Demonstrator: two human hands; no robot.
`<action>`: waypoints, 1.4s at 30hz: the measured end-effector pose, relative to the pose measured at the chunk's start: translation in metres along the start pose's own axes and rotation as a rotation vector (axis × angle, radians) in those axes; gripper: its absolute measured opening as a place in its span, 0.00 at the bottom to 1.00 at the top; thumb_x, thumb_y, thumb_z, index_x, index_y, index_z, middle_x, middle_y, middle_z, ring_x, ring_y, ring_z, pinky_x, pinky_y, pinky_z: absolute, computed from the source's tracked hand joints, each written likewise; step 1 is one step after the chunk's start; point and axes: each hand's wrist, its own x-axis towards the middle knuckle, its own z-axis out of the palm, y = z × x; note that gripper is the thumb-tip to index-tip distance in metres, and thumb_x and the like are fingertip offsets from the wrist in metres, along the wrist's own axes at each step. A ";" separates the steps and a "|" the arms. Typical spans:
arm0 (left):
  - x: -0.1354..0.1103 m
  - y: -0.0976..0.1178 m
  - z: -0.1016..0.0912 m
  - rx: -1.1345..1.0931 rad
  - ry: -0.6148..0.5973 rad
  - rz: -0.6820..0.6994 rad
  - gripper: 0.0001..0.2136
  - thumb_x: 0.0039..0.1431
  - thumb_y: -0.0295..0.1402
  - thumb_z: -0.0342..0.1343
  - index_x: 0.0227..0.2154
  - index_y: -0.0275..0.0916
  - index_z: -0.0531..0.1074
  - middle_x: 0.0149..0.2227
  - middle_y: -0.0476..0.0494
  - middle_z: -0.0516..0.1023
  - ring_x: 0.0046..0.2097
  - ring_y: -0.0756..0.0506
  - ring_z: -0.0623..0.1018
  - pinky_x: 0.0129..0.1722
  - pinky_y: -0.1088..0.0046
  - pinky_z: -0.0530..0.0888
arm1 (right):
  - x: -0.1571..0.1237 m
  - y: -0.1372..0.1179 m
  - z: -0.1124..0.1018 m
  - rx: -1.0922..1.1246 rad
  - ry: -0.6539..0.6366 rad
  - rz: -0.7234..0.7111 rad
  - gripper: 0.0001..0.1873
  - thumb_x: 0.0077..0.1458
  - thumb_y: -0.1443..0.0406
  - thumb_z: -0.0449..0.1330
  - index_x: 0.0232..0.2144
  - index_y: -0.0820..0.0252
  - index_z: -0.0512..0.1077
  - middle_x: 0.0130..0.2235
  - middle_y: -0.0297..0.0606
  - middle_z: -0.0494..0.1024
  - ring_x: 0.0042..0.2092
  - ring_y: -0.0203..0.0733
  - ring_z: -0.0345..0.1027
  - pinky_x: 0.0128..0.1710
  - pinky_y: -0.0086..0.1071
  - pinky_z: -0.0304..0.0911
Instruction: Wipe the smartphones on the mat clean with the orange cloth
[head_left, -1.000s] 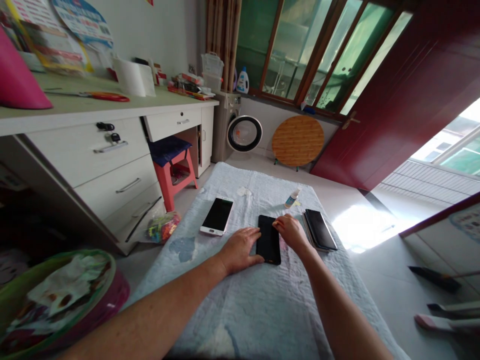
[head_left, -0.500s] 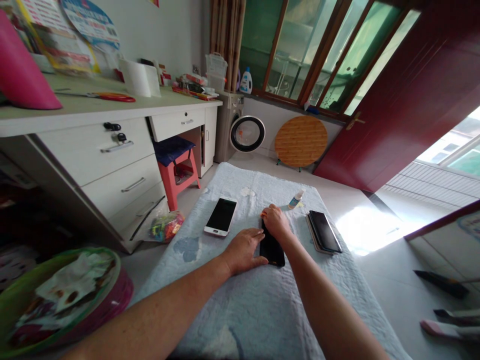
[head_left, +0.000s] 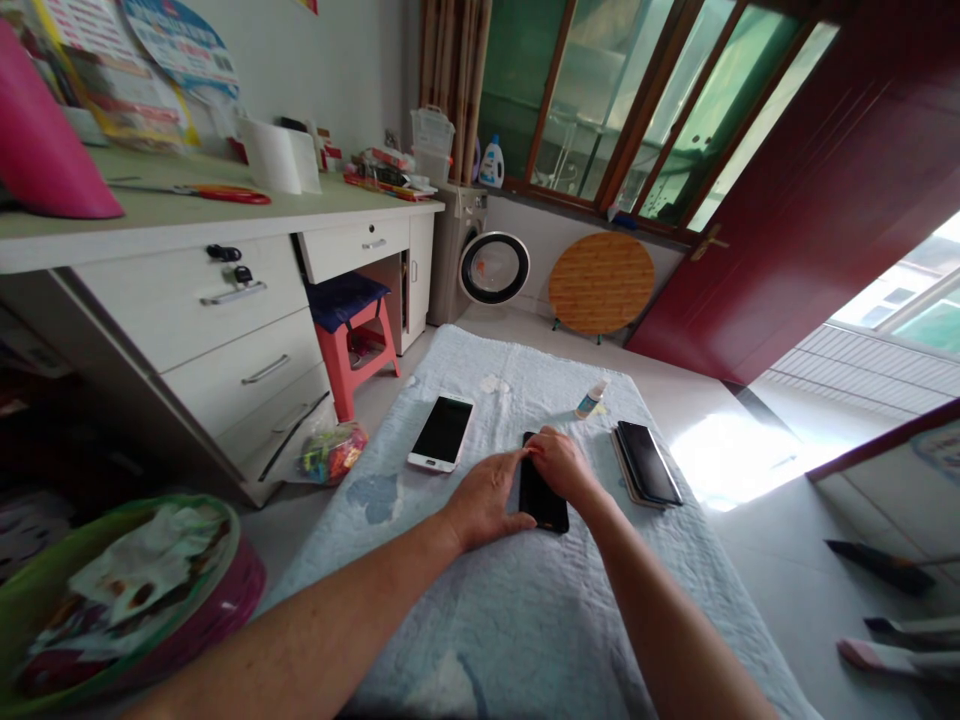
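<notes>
A black phone (head_left: 546,505) lies face up on the pale blue cloth (head_left: 480,615), between my hands. My left hand (head_left: 491,500) holds the phone along its left side, thumb near the lower corner and fingertips by the upper part. Above the screen, my right hand (head_left: 559,462) is closed, its bent fingers over the phone's upper half; what they pinch is hidden. To the left lies a white phone (head_left: 443,432) with a dark screen. A small clear spray bottle (head_left: 591,400) stands beyond my right hand. Farther right rests another dark phone (head_left: 649,464) on top of a lighter flat item.
On the left stands a white desk (head_left: 225,300) with scissors (head_left: 225,194) and a paper roll (head_left: 279,157). Below are a pink stool (head_left: 341,360), a bag of colourful bits (head_left: 334,452) and a waste basket (head_left: 244,575). Behind are an open washing machine (head_left: 459,255) and a round wooden board (head_left: 602,283).
My right hand has slid from the phone's top edge down and slightly right over the screen, uncovering the upper edge. The orange bit at its fingertips no longer shows. My left hand stays in place.
</notes>
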 end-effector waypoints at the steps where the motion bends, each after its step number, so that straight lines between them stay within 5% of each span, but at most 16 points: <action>1: 0.000 0.000 0.001 0.007 0.004 -0.015 0.44 0.43 0.44 0.67 0.61 0.37 0.53 0.59 0.32 0.65 0.60 0.34 0.66 0.60 0.55 0.63 | -0.006 -0.002 0.000 0.023 -0.012 -0.018 0.11 0.59 0.67 0.53 0.33 0.60 0.76 0.35 0.37 0.73 0.37 0.36 0.66 0.38 0.27 0.55; 10: -0.001 -0.001 0.002 0.073 -0.023 -0.026 0.43 0.43 0.43 0.66 0.61 0.39 0.51 0.61 0.31 0.62 0.62 0.31 0.62 0.61 0.51 0.61 | -0.050 0.000 -0.008 0.188 -0.089 -0.113 0.10 0.58 0.68 0.55 0.33 0.57 0.77 0.34 0.34 0.71 0.35 0.34 0.66 0.35 0.26 0.55; 18: 0.000 -0.003 0.005 0.073 -0.019 -0.027 0.42 0.45 0.45 0.65 0.60 0.34 0.54 0.61 0.27 0.62 0.63 0.32 0.62 0.62 0.51 0.59 | -0.008 0.031 -0.001 0.046 0.051 0.081 0.10 0.58 0.64 0.56 0.33 0.59 0.77 0.33 0.37 0.73 0.36 0.36 0.66 0.37 0.27 0.55; 25: 0.000 -0.003 0.004 0.045 -0.016 -0.023 0.44 0.45 0.47 0.65 0.61 0.34 0.52 0.61 0.27 0.62 0.62 0.32 0.63 0.61 0.51 0.60 | 0.010 0.026 0.009 0.014 0.108 0.126 0.11 0.58 0.65 0.55 0.31 0.60 0.77 0.33 0.39 0.74 0.36 0.37 0.66 0.37 0.27 0.55; 42: 0.000 0.002 0.001 0.109 -0.016 -0.061 0.43 0.43 0.42 0.65 0.61 0.36 0.52 0.61 0.29 0.63 0.61 0.32 0.64 0.61 0.52 0.62 | -0.063 -0.012 -0.004 0.260 -0.068 -0.062 0.10 0.57 0.69 0.56 0.31 0.58 0.78 0.33 0.35 0.72 0.35 0.33 0.66 0.36 0.26 0.56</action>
